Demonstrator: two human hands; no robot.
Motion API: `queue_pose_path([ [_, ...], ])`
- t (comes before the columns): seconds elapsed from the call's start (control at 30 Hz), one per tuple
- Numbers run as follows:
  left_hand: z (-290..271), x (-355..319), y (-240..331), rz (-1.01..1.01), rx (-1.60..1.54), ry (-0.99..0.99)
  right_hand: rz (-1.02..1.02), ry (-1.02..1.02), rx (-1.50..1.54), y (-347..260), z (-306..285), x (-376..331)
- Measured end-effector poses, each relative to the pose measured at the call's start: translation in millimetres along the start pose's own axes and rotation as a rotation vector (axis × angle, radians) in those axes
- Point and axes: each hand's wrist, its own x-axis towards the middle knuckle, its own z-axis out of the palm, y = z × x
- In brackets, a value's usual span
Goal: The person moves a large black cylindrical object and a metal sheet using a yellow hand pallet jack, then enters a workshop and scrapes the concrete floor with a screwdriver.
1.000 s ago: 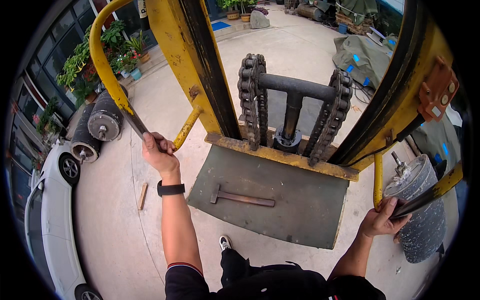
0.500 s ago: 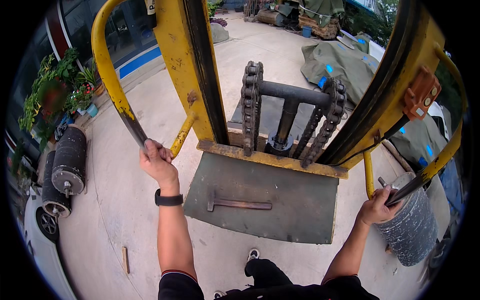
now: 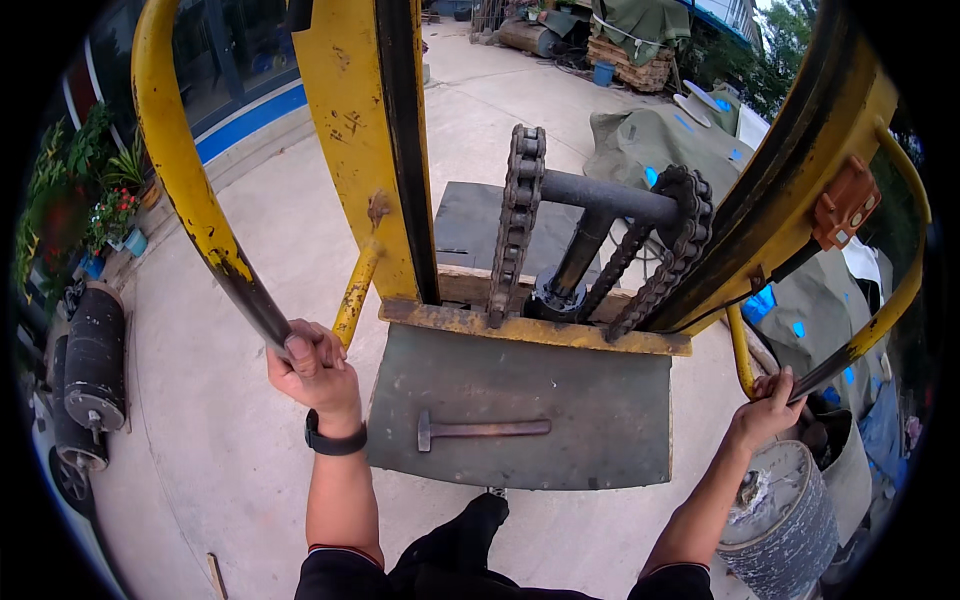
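Yellow lift (image 3: 550,331) now farther from the wooden stick (image 3: 216,577)

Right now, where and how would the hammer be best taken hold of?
Likely by the right part of its brown handle, from above and the right: the hammer lies flat on the dark panel, head at the left, slim handle running right, uncovered. The right grip, closed around the right yellow bar, would need freeing first.

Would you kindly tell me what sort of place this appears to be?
Probably an outdoor workshop or industrial yard: a yellow lift with heavy chains stands over pale paving, large black rollers lie at the left, and a green tarpaulin is spread at the right.
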Motion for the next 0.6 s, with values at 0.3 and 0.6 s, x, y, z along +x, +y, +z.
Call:
queue_pose_path([
  [0.3, -7, 3, 13, -0.069, -0.01, -0.017, 0.07, -0.122, 0.075, -17, -12, 0],
  [0.6, 24, 29, -37, -0.042, 0.084, 0.0, 0.051, -0.049, 0.031, 39, 46, 22],
])
